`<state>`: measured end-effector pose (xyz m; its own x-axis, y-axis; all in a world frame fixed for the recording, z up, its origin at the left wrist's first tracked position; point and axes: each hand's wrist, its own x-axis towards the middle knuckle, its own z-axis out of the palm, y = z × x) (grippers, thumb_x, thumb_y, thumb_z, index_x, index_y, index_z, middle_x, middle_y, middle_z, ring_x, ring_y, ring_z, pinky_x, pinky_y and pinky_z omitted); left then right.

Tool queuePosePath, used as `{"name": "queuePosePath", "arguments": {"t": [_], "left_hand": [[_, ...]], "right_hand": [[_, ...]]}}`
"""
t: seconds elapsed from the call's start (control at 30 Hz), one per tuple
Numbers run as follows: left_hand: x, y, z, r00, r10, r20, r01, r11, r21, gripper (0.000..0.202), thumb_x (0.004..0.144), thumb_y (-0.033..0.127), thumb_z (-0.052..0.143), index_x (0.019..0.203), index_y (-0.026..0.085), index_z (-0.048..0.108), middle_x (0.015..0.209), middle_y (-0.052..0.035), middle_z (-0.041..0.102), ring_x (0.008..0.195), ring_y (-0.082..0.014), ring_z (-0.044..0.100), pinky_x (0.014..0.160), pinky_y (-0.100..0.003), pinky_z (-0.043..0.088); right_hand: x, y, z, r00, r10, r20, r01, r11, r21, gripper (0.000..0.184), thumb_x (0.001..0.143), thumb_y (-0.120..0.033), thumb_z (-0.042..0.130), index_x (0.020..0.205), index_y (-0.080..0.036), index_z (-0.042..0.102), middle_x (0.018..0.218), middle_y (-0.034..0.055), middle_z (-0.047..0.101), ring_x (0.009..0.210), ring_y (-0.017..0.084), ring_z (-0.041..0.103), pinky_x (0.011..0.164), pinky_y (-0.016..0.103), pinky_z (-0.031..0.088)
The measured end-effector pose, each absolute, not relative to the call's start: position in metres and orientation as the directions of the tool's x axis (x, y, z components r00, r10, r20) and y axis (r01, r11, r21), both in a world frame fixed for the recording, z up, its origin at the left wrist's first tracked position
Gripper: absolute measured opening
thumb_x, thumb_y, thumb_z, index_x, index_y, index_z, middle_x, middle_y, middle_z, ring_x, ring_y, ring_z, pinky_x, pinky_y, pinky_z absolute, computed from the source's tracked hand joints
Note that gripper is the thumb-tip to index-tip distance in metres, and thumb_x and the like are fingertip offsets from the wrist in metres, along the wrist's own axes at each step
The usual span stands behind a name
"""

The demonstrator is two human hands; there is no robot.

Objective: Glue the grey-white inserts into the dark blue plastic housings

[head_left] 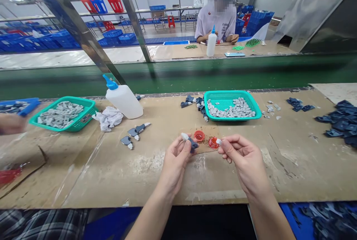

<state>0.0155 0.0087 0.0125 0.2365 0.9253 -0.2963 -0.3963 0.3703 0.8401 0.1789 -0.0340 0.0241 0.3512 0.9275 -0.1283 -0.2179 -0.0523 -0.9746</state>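
My left hand [176, 156] pinches a small dark blue plastic part [192, 144] with a light grey tip, above the cardboard-covered table. Between the thumb and fingers of my right hand [245, 158] is a small light grey plastic piece [219, 141], held over a red cap [213, 143] that has glossy liquid in it. A second red cap [199, 136] sits just left of it, near my left fingertips. Beyond my hands stands a green basket [232, 118] with many loose grey pieces. Dark parts with grey tips [200, 102] lie against its left side.
A white squeeze bottle [124, 100], crumpled tissue [108, 118] and another green basket [83, 121] stand left. Dark parts [341, 121] are piled right. Someone's hand [11, 124] is at the left edge. A co-worker [217, 20] sits across the green belt [173, 76].
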Motion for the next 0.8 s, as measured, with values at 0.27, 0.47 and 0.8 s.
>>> {"name": "queuePosePath", "arguments": {"t": [0.27, 0.47, 0.8], "left_hand": [[0.017, 0.004, 0.017, 0.353, 0.902, -0.248, -0.453, 0.397, 0.798, 0.025, 0.085, 0.026, 0.066, 0.109, 0.020, 0.060, 0.125, -0.0105, 0.064, 0.122, -0.0216, 0.055, 0.107, -0.037, 0.036], [0.022, 0.001, 0.009, 0.261, 0.942, -0.210, -0.422, 0.307, 0.853, 0.022, 0.081, 0.025, 0.070, 0.102, 0.020, 0.068, 0.107, -0.0059, 0.070, 0.107, -0.0194, 0.062, 0.099, -0.031, 0.044], [0.029, -0.004, 0.008, 0.212, 0.956, -0.201, -0.435, 0.276, 0.857, 0.025, 0.074, 0.024, 0.076, 0.098, 0.021, 0.073, 0.100, -0.0073, 0.074, 0.103, -0.0233, 0.066, 0.095, -0.036, 0.048]], "right_hand": [[0.182, -0.035, 0.020, 0.359, 0.920, -0.160, -0.218, -0.084, -0.972, 0.020, 0.077, -0.039, 0.075, 0.081, -0.020, 0.068, 0.065, 0.0018, 0.067, 0.058, 0.011, 0.058, 0.051, 0.020, 0.043], [0.170, -0.035, 0.021, 0.286, 0.943, -0.169, -0.255, -0.096, -0.962, 0.023, 0.075, -0.041, 0.075, 0.079, -0.019, 0.067, 0.064, 0.0026, 0.068, 0.057, 0.014, 0.059, 0.050, 0.023, 0.044], [0.161, -0.033, 0.017, 0.180, 0.959, -0.219, -0.261, -0.168, -0.951, 0.028, 0.074, -0.044, 0.075, 0.077, -0.019, 0.065, 0.062, 0.0015, 0.067, 0.056, 0.012, 0.059, 0.050, 0.021, 0.042]]}}
